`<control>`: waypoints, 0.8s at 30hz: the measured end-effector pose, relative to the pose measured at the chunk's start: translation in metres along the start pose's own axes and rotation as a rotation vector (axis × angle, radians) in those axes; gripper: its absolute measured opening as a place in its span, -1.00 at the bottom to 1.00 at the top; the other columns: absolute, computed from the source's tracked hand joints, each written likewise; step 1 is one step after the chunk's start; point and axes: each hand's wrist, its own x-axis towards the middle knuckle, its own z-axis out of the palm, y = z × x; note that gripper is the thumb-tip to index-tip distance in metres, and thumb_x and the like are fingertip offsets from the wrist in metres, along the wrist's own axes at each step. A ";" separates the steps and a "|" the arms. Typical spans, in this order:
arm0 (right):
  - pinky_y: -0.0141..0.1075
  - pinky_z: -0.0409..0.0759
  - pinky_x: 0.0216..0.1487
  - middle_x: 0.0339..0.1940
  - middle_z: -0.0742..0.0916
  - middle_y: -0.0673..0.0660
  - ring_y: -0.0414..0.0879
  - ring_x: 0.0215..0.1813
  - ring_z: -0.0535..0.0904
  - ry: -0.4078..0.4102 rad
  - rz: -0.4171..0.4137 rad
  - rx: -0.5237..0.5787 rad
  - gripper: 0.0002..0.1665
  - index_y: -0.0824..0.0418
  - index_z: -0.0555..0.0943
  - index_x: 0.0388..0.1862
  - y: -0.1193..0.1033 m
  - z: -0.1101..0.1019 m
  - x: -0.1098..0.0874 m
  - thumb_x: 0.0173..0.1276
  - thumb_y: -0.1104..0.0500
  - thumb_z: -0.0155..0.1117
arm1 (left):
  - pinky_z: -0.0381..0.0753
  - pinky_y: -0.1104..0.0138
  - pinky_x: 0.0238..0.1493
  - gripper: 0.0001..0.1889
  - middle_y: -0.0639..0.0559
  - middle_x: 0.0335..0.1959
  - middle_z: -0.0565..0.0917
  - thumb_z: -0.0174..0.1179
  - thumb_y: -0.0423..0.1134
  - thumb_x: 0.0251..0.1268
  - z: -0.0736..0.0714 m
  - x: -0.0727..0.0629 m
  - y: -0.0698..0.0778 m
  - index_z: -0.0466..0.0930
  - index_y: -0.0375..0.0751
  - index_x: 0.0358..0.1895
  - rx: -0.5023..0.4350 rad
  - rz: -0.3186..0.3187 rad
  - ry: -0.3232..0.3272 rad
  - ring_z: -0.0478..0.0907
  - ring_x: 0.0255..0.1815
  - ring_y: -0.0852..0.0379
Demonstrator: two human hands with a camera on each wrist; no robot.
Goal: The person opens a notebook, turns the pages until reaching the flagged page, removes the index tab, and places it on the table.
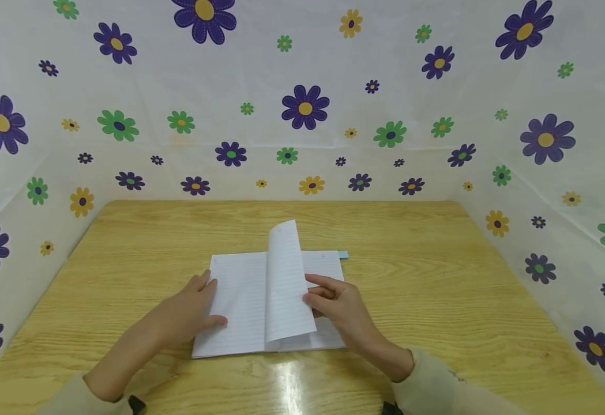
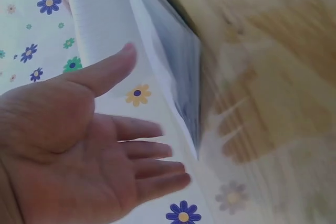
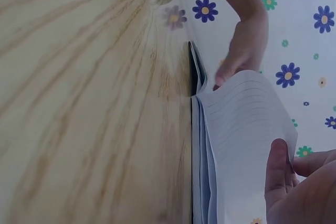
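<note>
White cloth (image 1: pixel 333 63) printed with purple, green and yellow flowers walls the far side and both flanks; wood-grained table (image 1: pixel 411 300) below, with a bright patch of reflected light (image 1: pixel 290 386) near its front edge.

Notebook (image 1: pixel 245 311) lies spread on the table, directly before the person, a little nearer the front edge than the back. Ruled pages. From my head feed, a small pale-blue tab (image 1: pixel 343 255) sticks out beyond the top right corner. One leaf (image 1: pixel 286 282) stands up from around the spine, bowed, leaning over the right page (image 1: pixel 325 262), part of which it hides.

Left hand (image 1: pixel 190 308): at the outer edge of the left-hand page, fingers extended, thumb set apart and lying across the paper. My left wrist feed shows the palm with the fingers lightly apart; I cannot tell how firmly it presses.

Right hand (image 1: pixel 341 302): thumb and index finger pinch the raised leaf by its free edge, thumb on one face, finger behind. My right wrist feed confirms the grip and shows a dark strip (image 3: pixel 194 69) under the pages.

Both wrists come out of pale sleeves (image 1: pixel 437 380); dark pieces (image 1: pixel 136 404) show at the cuffs.
</note>
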 end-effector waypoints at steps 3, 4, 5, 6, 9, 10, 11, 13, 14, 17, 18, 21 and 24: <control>-0.27 0.74 -0.13 -0.15 0.79 0.17 -0.13 -0.21 0.72 -0.009 0.003 0.009 -0.43 0.43 0.53 0.38 0.001 0.002 0.000 0.40 0.40 0.36 | 0.34 -0.23 0.39 -0.11 -0.51 0.57 0.12 0.26 0.09 0.47 -0.004 0.002 0.008 0.17 -0.58 0.53 -0.010 0.026 0.089 0.13 0.55 -0.46; -0.27 0.74 -0.12 -0.15 0.79 0.16 -0.13 -0.20 0.72 -0.014 0.004 0.014 -0.42 0.43 0.53 0.38 0.001 0.003 0.000 0.40 0.40 0.36 | 0.35 -0.22 0.39 -0.12 -0.48 0.59 0.12 0.25 0.07 0.49 -0.006 0.002 0.012 0.15 -0.55 0.55 -0.024 0.037 0.117 0.14 0.56 -0.43; -0.27 0.74 -0.11 -0.14 0.79 0.16 -0.13 -0.19 0.72 -0.019 0.005 0.018 -0.42 0.42 0.52 0.39 0.001 0.004 0.000 0.40 0.40 0.36 | 0.36 -0.21 0.39 -0.12 -0.43 0.61 0.11 0.25 0.07 0.50 -0.007 0.003 0.016 0.11 -0.52 0.57 -0.040 0.043 0.139 0.15 0.57 -0.40; -0.27 0.74 -0.10 -0.13 0.78 0.15 -0.13 -0.19 0.72 -0.026 0.003 0.022 -0.42 0.42 0.52 0.39 0.001 0.005 0.000 0.41 0.40 0.36 | 0.36 -0.20 0.39 -0.12 -0.39 0.62 0.09 0.24 0.06 0.51 -0.009 0.003 0.020 0.08 -0.49 0.59 -0.057 0.050 0.157 0.16 0.57 -0.37; -0.27 0.74 -0.08 -0.12 0.77 0.14 -0.14 -0.17 0.72 -0.043 0.001 0.036 -0.41 0.41 0.51 0.41 0.001 0.007 0.000 0.42 0.39 0.34 | 0.35 -0.19 0.40 -0.12 -0.31 0.66 0.04 0.23 0.04 0.52 -0.013 0.005 0.034 0.04 -0.44 0.62 -0.113 0.073 0.190 0.17 0.58 -0.32; -0.27 0.74 -0.08 -0.11 0.77 0.14 -0.15 -0.17 0.72 -0.048 0.001 0.041 -0.41 0.42 0.50 0.41 0.001 0.008 0.000 0.42 0.39 0.34 | 0.34 -0.18 0.42 -0.11 -0.29 0.67 0.02 0.23 0.04 0.52 -0.014 0.007 0.039 0.02 -0.42 0.63 -0.130 0.077 0.194 0.16 0.59 -0.30; -0.27 0.74 -0.08 -0.11 0.77 0.15 -0.15 -0.16 0.72 -0.053 -0.001 0.047 -0.41 0.42 0.50 0.42 0.001 0.009 0.000 0.43 0.40 0.34 | 0.33 -0.17 0.43 -0.11 -0.26 0.67 0.00 0.23 0.05 0.52 -0.015 0.008 0.043 0.01 -0.40 0.64 -0.142 0.079 0.195 0.14 0.60 -0.28; -0.26 0.74 -0.07 -0.08 0.77 0.17 -0.15 -0.16 0.73 -0.063 -0.005 0.057 -0.41 0.43 0.49 0.42 0.001 0.010 -0.001 0.43 0.40 0.33 | 0.31 -0.16 0.44 -0.11 -0.24 0.68 -0.01 0.23 0.05 0.52 -0.016 0.012 0.050 0.01 -0.39 0.64 -0.164 0.095 0.202 0.13 0.61 -0.26; -0.25 0.74 -0.06 -0.06 0.77 0.20 -0.15 -0.15 0.73 -0.070 -0.010 0.060 -0.40 0.44 0.48 0.42 0.001 0.011 -0.001 0.43 0.40 0.32 | 0.30 -0.15 0.45 -0.11 -0.23 0.68 -0.02 0.23 0.06 0.52 -0.017 0.014 0.053 0.01 -0.37 0.64 -0.173 0.101 0.204 0.11 0.61 -0.25; -0.25 0.74 -0.05 0.02 0.76 0.30 -0.15 -0.14 0.74 -0.090 -0.029 0.065 -0.40 0.48 0.45 0.43 0.000 0.013 -0.001 0.44 0.40 0.31 | 0.29 -0.12 0.47 -0.10 -0.17 0.69 -0.05 0.23 0.08 0.51 -0.018 0.018 0.060 0.00 -0.34 0.65 -0.195 0.124 0.206 0.08 0.63 -0.19; -0.25 0.74 -0.05 0.04 0.76 0.32 -0.15 -0.14 0.74 -0.096 -0.033 0.064 -0.40 0.48 0.45 0.43 0.000 0.014 -0.001 0.44 0.39 0.31 | 0.28 -0.11 0.48 -0.09 -0.16 0.70 -0.06 0.23 0.08 0.51 -0.018 0.020 0.063 0.00 -0.34 0.65 -0.202 0.134 0.204 0.07 0.63 -0.18; -0.26 0.73 -0.05 0.09 0.74 0.36 -0.15 -0.15 0.74 -0.103 -0.035 0.059 -0.40 0.46 0.45 0.44 -0.001 0.016 -0.001 0.45 0.38 0.30 | 0.24 -0.07 0.51 -0.08 -0.13 0.71 -0.10 0.24 0.10 0.50 -0.017 0.024 0.067 -0.02 -0.32 0.66 -0.215 0.156 0.191 0.03 0.65 -0.12; -0.27 0.73 -0.05 0.12 0.74 0.37 -0.16 -0.15 0.74 -0.106 -0.031 0.055 -0.41 0.44 0.47 0.44 -0.001 0.019 -0.001 0.45 0.38 0.30 | 0.20 -0.04 0.53 -0.06 -0.11 0.71 -0.12 0.24 0.12 0.49 -0.015 0.028 0.072 -0.03 -0.31 0.66 -0.224 0.165 0.176 -0.03 0.67 -0.08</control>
